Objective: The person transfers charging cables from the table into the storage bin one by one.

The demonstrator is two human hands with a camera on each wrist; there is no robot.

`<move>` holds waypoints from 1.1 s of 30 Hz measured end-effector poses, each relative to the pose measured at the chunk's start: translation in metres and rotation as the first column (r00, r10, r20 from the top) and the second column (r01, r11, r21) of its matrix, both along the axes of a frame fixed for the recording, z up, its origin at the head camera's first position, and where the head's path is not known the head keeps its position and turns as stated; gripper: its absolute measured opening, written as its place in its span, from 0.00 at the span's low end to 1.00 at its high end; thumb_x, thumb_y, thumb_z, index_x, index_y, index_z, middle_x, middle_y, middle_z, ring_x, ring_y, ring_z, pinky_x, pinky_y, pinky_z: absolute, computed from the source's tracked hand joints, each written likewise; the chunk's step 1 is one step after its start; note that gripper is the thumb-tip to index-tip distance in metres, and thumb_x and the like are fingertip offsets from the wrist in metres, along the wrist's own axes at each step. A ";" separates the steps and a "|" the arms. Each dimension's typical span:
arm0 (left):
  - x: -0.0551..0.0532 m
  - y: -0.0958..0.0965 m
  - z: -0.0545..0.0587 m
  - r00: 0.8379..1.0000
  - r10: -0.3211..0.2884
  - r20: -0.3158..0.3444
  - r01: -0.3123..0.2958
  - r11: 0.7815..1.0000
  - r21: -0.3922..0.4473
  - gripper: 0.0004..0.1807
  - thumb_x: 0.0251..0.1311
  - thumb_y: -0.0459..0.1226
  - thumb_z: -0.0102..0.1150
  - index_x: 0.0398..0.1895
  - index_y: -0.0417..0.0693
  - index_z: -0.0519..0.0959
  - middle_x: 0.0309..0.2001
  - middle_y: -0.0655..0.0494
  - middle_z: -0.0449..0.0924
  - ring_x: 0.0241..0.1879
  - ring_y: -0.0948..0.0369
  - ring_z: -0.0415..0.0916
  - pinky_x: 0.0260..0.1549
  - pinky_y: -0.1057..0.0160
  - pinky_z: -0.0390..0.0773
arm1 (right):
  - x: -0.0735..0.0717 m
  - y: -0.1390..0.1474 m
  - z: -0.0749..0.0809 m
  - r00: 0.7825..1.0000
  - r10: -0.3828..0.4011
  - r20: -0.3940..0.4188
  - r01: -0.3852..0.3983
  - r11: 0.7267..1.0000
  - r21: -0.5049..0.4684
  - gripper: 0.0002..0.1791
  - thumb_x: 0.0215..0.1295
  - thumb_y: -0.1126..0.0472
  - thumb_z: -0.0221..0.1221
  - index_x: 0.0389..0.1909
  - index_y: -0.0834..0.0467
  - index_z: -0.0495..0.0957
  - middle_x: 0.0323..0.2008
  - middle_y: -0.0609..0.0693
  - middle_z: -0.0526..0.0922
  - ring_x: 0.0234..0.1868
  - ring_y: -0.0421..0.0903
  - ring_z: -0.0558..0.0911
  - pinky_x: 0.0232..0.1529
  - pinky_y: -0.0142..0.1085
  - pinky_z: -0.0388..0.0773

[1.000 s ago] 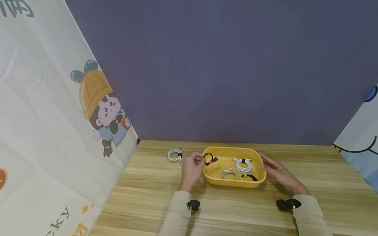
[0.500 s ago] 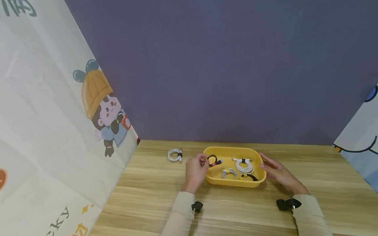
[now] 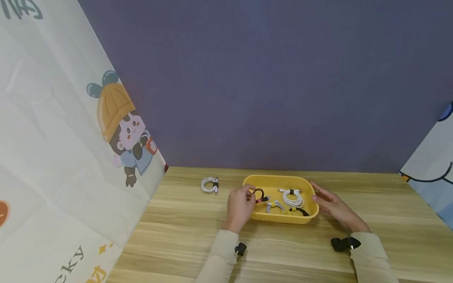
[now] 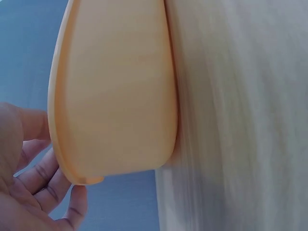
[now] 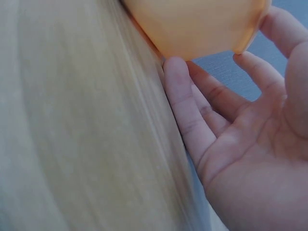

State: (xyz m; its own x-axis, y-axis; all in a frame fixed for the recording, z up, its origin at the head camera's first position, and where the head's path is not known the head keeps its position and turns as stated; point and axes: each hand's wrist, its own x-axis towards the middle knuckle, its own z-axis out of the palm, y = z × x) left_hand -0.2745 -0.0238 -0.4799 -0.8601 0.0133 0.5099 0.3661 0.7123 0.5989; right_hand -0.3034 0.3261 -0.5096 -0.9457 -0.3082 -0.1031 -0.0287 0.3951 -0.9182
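Observation:
In the head view my left hand [image 3: 240, 206] reaches over the left end of a yellow plastic basket [image 3: 279, 179]. Between thumb and fingers it pinches a small coiled black cable [image 3: 261, 192] with a red tie, low inside the basket. The left wrist view shows the fingers [image 4: 41, 175] at the basket rim; the basket wall hides the cable there. My right hand [image 3: 334, 206] holds the basket's right end, thumb at the rim and other fingers along the outside. A white coiled cable [image 3: 293, 200], a grey one [image 3: 274, 206] and a black one with a yellow tie [image 3: 300, 212] lie inside.
A white cable [image 3: 209, 185] bundled with a black tie lies on the wooden table [image 3: 290, 251], left of the basket. A dark blue-grey panel [image 3: 269, 86] rises behind the table. A printed white sheet [image 3: 46, 149] borders the left side.
My left hand has moved right and slightly toward me, carrying the black cable from the basket's left rim further in and lower. The right hand and basket stay nearly still.

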 end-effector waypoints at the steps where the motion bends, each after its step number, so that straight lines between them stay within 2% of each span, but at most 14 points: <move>1: 0.000 0.001 0.000 1.000 0.005 -0.012 -0.005 1.000 -0.015 0.10 0.60 0.32 0.68 0.43 0.52 0.87 0.26 0.61 0.86 0.25 0.68 0.77 0.26 0.72 0.74 | 0.000 0.000 0.000 1.000 -0.001 -0.001 0.001 1.000 0.002 0.39 0.80 0.45 0.51 0.83 0.45 0.45 0.81 0.65 0.49 0.73 0.61 0.67 0.56 0.43 0.84; 5: 0.000 0.004 -0.003 0.998 0.033 -0.048 -0.037 0.997 -0.069 0.09 0.58 0.33 0.69 0.41 0.54 0.87 0.25 0.63 0.86 0.27 0.65 0.80 0.36 0.64 0.77 | -0.001 -0.001 0.000 1.000 -0.003 -0.006 0.003 1.000 0.009 0.39 0.80 0.46 0.51 0.83 0.45 0.46 0.81 0.65 0.50 0.71 0.55 0.70 0.56 0.42 0.84; 9: -0.001 0.008 -0.005 0.997 0.062 -0.054 -0.067 0.994 -0.085 0.09 0.57 0.33 0.71 0.40 0.55 0.87 0.25 0.64 0.87 0.30 0.63 0.81 0.45 0.57 0.77 | -0.001 0.000 0.000 1.000 0.004 -0.016 -0.003 1.000 0.015 0.39 0.80 0.45 0.51 0.83 0.45 0.45 0.80 0.67 0.50 0.71 0.52 0.71 0.56 0.41 0.84; 12: -0.002 0.010 -0.005 0.995 0.083 -0.053 -0.087 0.992 -0.093 0.09 0.57 0.33 0.71 0.40 0.54 0.87 0.26 0.64 0.87 0.30 0.62 0.81 0.46 0.56 0.75 | -0.001 0.000 -0.001 1.000 0.005 -0.013 -0.005 1.000 0.002 0.38 0.80 0.45 0.51 0.83 0.44 0.46 0.80 0.67 0.49 0.66 0.39 0.74 0.56 0.40 0.84; 16: -0.005 0.011 -0.003 0.994 0.098 -0.046 -0.103 0.988 -0.111 0.09 0.57 0.34 0.71 0.40 0.54 0.88 0.26 0.63 0.87 0.30 0.61 0.80 0.44 0.58 0.72 | -0.001 0.000 -0.002 1.000 0.006 -0.007 -0.006 1.000 -0.022 0.38 0.80 0.46 0.52 0.83 0.44 0.47 0.81 0.65 0.48 0.56 0.19 0.72 0.56 0.40 0.84; 17: -0.005 0.011 -0.002 0.994 0.102 -0.041 -0.106 0.987 -0.120 0.09 0.57 0.34 0.71 0.40 0.54 0.88 0.25 0.63 0.87 0.30 0.61 0.80 0.44 0.58 0.72 | -0.002 0.000 -0.002 1.000 0.005 -0.008 -0.005 1.000 -0.020 0.38 0.80 0.46 0.52 0.83 0.44 0.47 0.81 0.65 0.48 0.56 0.19 0.72 0.56 0.41 0.84; 18: -0.006 0.011 -0.002 0.994 0.105 -0.038 -0.109 0.986 -0.126 0.08 0.57 0.34 0.71 0.40 0.54 0.88 0.25 0.63 0.87 0.30 0.61 0.80 0.44 0.58 0.72 | -0.002 0.000 -0.002 1.000 0.006 -0.011 -0.006 1.000 -0.018 0.38 0.80 0.46 0.52 0.83 0.44 0.46 0.81 0.65 0.48 0.58 0.23 0.73 0.56 0.41 0.84; 24: -0.013 0.014 -0.005 0.993 0.115 -0.030 -0.119 0.968 -0.219 0.08 0.57 0.34 0.70 0.39 0.55 0.88 0.22 0.64 0.85 0.27 0.62 0.79 0.49 0.53 0.74 | -0.003 0.000 -0.003 1.000 0.006 -0.005 -0.006 1.000 -0.027 0.38 0.80 0.46 0.52 0.83 0.44 0.46 0.80 0.66 0.50 0.58 0.24 0.74 0.55 0.40 0.84; 25: -0.014 0.015 -0.006 0.993 0.117 -0.031 -0.121 0.962 -0.245 0.09 0.56 0.35 0.70 0.39 0.56 0.88 0.22 0.64 0.85 0.27 0.62 0.79 0.50 0.53 0.75 | -0.003 0.000 -0.003 1.000 0.005 -0.001 -0.005 1.000 -0.029 0.38 0.80 0.46 0.52 0.83 0.44 0.46 0.80 0.66 0.50 0.56 0.20 0.73 0.55 0.40 0.84; 30: -0.015 0.019 -0.006 0.991 0.133 0.006 -0.120 0.916 -0.383 0.11 0.53 0.36 0.72 0.41 0.57 0.88 0.27 0.62 0.87 0.30 0.59 0.83 0.47 0.56 0.71 | -0.003 0.002 -0.005 1.000 -0.002 0.000 0.002 1.000 -0.012 0.39 0.79 0.45 0.52 0.83 0.44 0.46 0.80 0.65 0.51 0.61 0.29 0.74 0.56 0.41 0.84; 33: -0.015 0.021 -0.004 0.991 0.127 0.044 -0.096 0.897 -0.432 0.12 0.52 0.35 0.72 0.40 0.57 0.87 0.30 0.62 0.89 0.32 0.58 0.84 0.44 0.58 0.67 | -0.003 0.002 -0.005 1.000 -0.001 -0.001 0.001 1.000 -0.011 0.39 0.79 0.45 0.52 0.83 0.44 0.46 0.80 0.65 0.50 0.61 0.29 0.74 0.56 0.41 0.84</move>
State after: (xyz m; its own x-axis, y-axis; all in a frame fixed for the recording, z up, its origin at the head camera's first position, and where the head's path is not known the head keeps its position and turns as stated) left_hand -0.2893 -0.0031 -0.4835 -0.9015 0.1190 0.4160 0.2384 0.9389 0.2481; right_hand -0.3064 0.3286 -0.5146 -0.9462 -0.3083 -0.0983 -0.0294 0.3846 -0.9226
